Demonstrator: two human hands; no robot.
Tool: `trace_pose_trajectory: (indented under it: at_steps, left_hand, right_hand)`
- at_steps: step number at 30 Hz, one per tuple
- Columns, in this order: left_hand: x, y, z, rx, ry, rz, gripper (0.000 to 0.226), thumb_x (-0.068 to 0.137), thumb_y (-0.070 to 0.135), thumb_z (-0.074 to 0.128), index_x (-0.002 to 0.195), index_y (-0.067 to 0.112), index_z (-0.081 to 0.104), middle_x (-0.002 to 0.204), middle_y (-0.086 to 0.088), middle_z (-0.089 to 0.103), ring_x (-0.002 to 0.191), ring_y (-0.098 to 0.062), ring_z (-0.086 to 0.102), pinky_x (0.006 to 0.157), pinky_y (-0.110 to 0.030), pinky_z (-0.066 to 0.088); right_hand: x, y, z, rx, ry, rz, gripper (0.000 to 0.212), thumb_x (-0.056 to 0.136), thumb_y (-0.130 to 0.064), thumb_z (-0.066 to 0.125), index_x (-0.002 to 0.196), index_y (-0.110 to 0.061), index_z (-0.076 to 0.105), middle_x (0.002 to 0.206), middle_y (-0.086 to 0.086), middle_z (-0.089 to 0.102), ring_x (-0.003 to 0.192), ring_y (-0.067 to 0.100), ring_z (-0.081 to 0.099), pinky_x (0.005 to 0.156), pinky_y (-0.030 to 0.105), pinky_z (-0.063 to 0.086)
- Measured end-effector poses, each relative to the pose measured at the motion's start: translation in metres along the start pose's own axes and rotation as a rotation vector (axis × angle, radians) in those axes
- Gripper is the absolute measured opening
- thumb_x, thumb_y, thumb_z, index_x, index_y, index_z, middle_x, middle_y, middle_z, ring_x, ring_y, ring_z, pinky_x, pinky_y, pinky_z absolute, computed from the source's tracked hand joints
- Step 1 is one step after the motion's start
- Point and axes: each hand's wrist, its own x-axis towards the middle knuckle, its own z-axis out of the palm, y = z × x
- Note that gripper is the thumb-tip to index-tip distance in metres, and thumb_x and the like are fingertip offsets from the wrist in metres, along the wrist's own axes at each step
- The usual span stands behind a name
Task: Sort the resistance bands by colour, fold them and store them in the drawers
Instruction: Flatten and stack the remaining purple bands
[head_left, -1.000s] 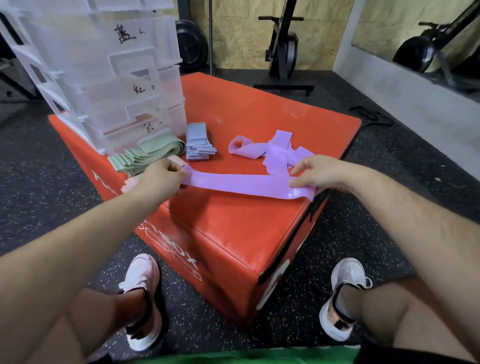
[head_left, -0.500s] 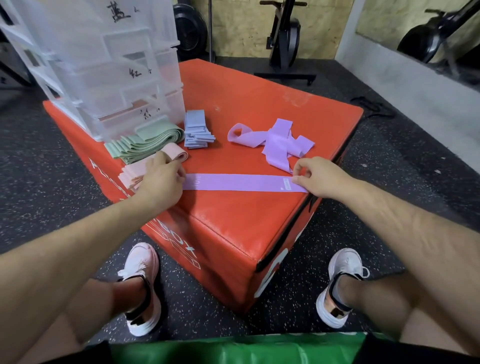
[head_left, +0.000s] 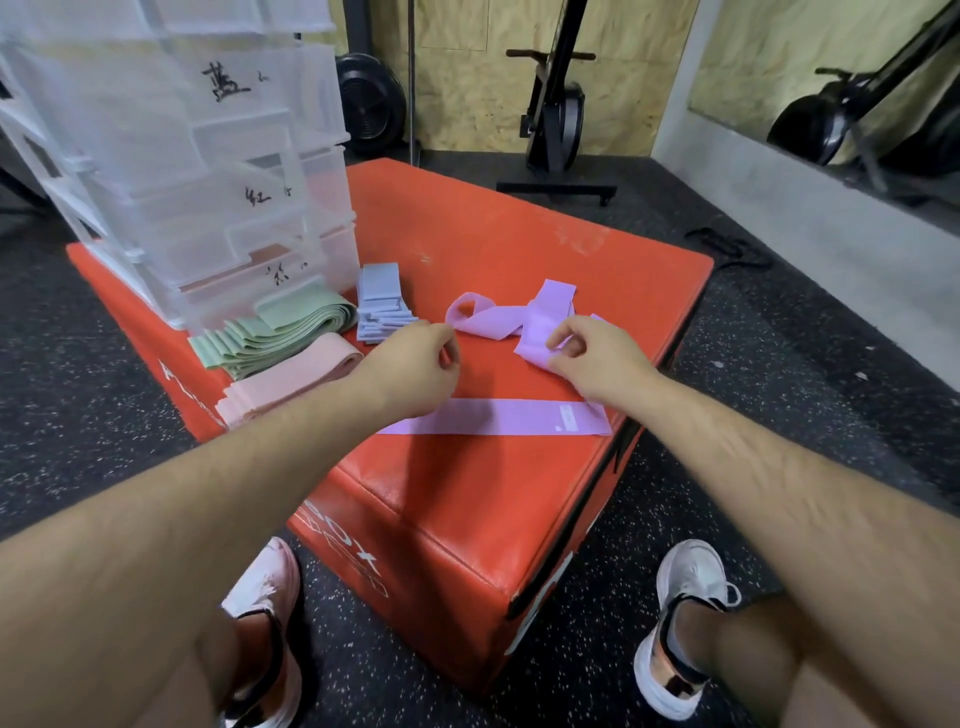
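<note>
— Both hands have let go of the flat purple band (head_left: 493, 423) they held at its ends a moment ago, and they have moved up the box to the heap behind it.

— What is each one doing?

— The right hand (head_left: 597, 361) pinches a fold at the near end of the loose purple bands (head_left: 498, 319), thumb against forefinger. The left hand (head_left: 415, 366) hovers just to its left, fingers loosely curled with nothing in them.

— And the band they put down?

— It lies flat and straight across the near part of the red box (head_left: 467, 493). Its left end is hidden under the left wrist. Its white label (head_left: 569, 417) sits near the right end, which reaches the box's edge.

— Where are the other bands?

— On the left of the box. The blue bands (head_left: 379, 306) are folded in a stack just beyond the left hand. The green bands (head_left: 280, 332) are beside them, at the foot of the clear drawers (head_left: 208, 182). The pink bands (head_left: 296, 374) lie in front of the green ones, touching them, near the box's left edge. The drawers stand on the far left corner, with handwritten marks on their fronts.
</note>
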Motion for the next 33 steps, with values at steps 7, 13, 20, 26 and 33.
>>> trace_pose_trajectory:
  at_steps: [7,13,20,26,33]
  left_hand:
    - [0.021,0.034,-0.015,-0.339,-0.056,0.104,0.054,0.080,0.016,0.076,0.127,0.030,0.052,0.117,-0.001,0.046,0.093,-0.013,0.060,0.088,-0.019,0.047]
    - [0.033,0.044,-0.024,-0.322,0.277,0.212,0.020,0.088,0.020,0.070,0.106,0.024,0.064,0.100,0.005,0.061,0.086,-0.012,0.056,0.082,-0.029,0.049]
    - [0.024,0.045,-0.049,-0.600,0.218,-0.064,0.012,0.098,0.018,0.060,0.095,0.008,0.065,0.071,0.001,0.066,0.045,0.004,0.051,0.044,-0.010,0.036]
    - [0.016,0.037,-0.051,-0.605,0.167,-0.111,0.019,0.094,0.027,0.064,0.092,0.008,0.062,0.075,-0.001,0.070,0.052,0.000,0.057,0.047,-0.011,0.040]
    - [0.015,0.017,-0.061,-0.657,0.247,-0.179,0.021,0.093,0.028,0.066,0.086,0.008,0.064,0.069,0.004,0.061,0.061,-0.010,0.053,0.059,-0.030,0.047]
  right_hand:
    - [0.013,-0.051,-0.038,0.698,-0.085,0.124,0.011,0.092,-0.006,0.067,0.099,-0.013,0.072,0.091,0.006,0.072,0.071,0.013,0.067,0.062,0.022,0.055]
    - [0.024,-0.073,-0.044,0.963,-0.179,0.161,0.035,0.086,0.007,0.047,0.108,0.000,0.074,0.103,0.015,0.075,0.089,0.022,0.072,0.067,0.026,0.055]
    - [0.019,-0.084,-0.035,0.459,-0.244,-0.020,0.016,0.088,-0.018,0.066,0.102,-0.020,0.073,0.101,-0.003,0.071,0.092,0.011,0.061,0.075,0.027,0.044]
    - [0.016,-0.087,-0.019,0.366,-0.214,-0.181,0.016,0.096,-0.024,0.066,0.100,-0.009,0.068,0.083,0.009,0.066,0.075,0.011,0.056,0.071,0.026,0.042]
    - [0.013,-0.088,-0.022,0.348,-0.330,-0.208,0.015,0.089,-0.020,0.076,0.098,-0.010,0.068,0.079,-0.002,0.069,0.070,0.005,0.063,0.065,0.018,0.050]
